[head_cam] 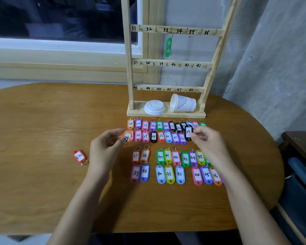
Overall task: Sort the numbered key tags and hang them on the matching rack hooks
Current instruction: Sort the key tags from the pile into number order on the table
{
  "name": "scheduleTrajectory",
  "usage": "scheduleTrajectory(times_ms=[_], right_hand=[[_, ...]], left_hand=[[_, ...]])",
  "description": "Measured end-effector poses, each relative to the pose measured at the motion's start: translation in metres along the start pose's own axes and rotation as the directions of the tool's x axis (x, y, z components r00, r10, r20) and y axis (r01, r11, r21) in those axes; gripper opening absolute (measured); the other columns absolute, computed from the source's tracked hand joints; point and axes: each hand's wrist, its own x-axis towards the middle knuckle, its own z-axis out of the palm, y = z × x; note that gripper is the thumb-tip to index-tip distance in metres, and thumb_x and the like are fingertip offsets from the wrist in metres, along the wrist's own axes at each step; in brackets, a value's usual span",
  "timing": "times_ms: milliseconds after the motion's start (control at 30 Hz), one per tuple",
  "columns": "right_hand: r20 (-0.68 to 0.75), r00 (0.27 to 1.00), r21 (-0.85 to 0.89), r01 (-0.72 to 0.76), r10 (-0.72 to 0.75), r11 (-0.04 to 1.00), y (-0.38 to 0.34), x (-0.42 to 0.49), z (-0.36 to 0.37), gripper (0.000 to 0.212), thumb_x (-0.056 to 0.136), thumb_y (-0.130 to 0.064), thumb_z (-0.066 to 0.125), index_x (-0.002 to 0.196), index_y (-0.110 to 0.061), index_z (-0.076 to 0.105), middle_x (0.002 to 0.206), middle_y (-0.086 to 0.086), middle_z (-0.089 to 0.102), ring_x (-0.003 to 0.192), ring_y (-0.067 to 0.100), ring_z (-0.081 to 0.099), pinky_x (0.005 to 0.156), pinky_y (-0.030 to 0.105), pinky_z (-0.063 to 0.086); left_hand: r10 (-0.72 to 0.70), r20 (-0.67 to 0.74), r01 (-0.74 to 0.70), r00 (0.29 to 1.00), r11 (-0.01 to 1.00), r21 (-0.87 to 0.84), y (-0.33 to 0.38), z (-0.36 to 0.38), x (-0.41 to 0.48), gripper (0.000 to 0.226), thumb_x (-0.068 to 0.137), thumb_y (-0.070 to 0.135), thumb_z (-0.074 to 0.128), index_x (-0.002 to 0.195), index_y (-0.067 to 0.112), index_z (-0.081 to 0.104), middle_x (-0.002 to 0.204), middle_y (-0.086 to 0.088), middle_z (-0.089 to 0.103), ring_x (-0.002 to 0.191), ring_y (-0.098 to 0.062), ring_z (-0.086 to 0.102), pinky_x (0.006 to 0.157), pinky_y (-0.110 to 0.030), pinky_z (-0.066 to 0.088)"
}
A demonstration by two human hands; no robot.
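Observation:
A wooden rack (129,68) stands at the back of the table, with hooks numbered 31 to 48 on three rails. One green tag 33 (168,47) hangs from hook 33. Several coloured numbered tags lie in rows in front of the rack, from 25 (130,123) at the top left to 46 (215,175) at the bottom right. My left hand (105,145) pinches an orange tag 39 (126,137) over the left end of the rows. My right hand (206,140) holds a black tag 39 (188,132) upright above the rows' right side.
A red tag (79,156) lies alone on the wooden table (42,121) to the left. A white cup lid (154,107) and a paper cup (183,103) on its side rest on the rack's base. A wall stands at the right, a window behind.

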Motion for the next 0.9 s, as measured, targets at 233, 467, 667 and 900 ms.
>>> scheduleTrajectory(times_ms=[233, 467, 667, 900], right_hand=[[0.142, 0.99, 0.074, -0.019, 0.009, 0.997, -0.028, -0.044, 0.046, 0.013, 0.085, -0.02, 0.069, 0.095, -0.025, 0.062, 0.078, -0.006, 0.067, 0.075, 0.014, 0.062, 0.07, 0.03, 0.052], [0.049, 0.999, -0.276, 0.007, 0.007, 0.961, -0.042, -0.045, 0.069, 0.024, 0.089, -0.032, 0.061, 0.112, -0.03, 0.054, 0.078, -0.016, 0.064, 0.059, 0.0, 0.051, 0.049, 0.022, 0.032], [0.104, 0.994, -0.404, 0.002, 0.044, 0.915, -0.048, -0.046, 0.078, 0.026, 0.088, -0.035, 0.061, 0.114, -0.033, 0.055, 0.082, -0.016, 0.066, 0.074, 0.006, 0.06, 0.055, 0.023, 0.042], [0.063, 0.997, -0.292, 0.055, -0.038, 0.955, -0.044, -0.051, 0.075, 0.015, 0.088, -0.037, 0.063, 0.102, -0.031, 0.063, 0.083, -0.018, 0.064, 0.066, 0.001, 0.051, 0.05, 0.021, 0.032]], left_hand=[[-0.038, 0.028, 0.04, 0.999, 0.997, -0.07, -0.011, -0.017, -0.013, 0.027, 0.085, -0.003, 0.063, 0.089, 0.023, 0.069, 0.078, 0.002, 0.07, 0.075, -0.012, 0.064, 0.071, -0.025, 0.051], [-0.054, 0.03, 0.056, 0.998, 0.996, -0.069, -0.02, -0.029, -0.023, 0.026, 0.081, -0.001, 0.068, 0.088, 0.024, 0.071, 0.084, -0.004, 0.074, 0.084, -0.025, 0.07, 0.081, -0.039, 0.055], [-0.075, 0.034, 0.078, 0.997, 0.992, -0.097, -0.019, -0.031, -0.026, 0.022, 0.082, -0.001, 0.067, 0.092, 0.019, 0.07, 0.082, -0.007, 0.073, 0.079, -0.02, 0.069, 0.078, -0.036, 0.056], [-0.108, 0.071, 0.115, 0.992, 0.987, -0.112, -0.015, -0.029, -0.029, 0.021, 0.084, 0.002, 0.066, 0.092, 0.022, 0.068, 0.077, 0.001, 0.072, 0.078, -0.016, 0.07, 0.07, -0.03, 0.054]])
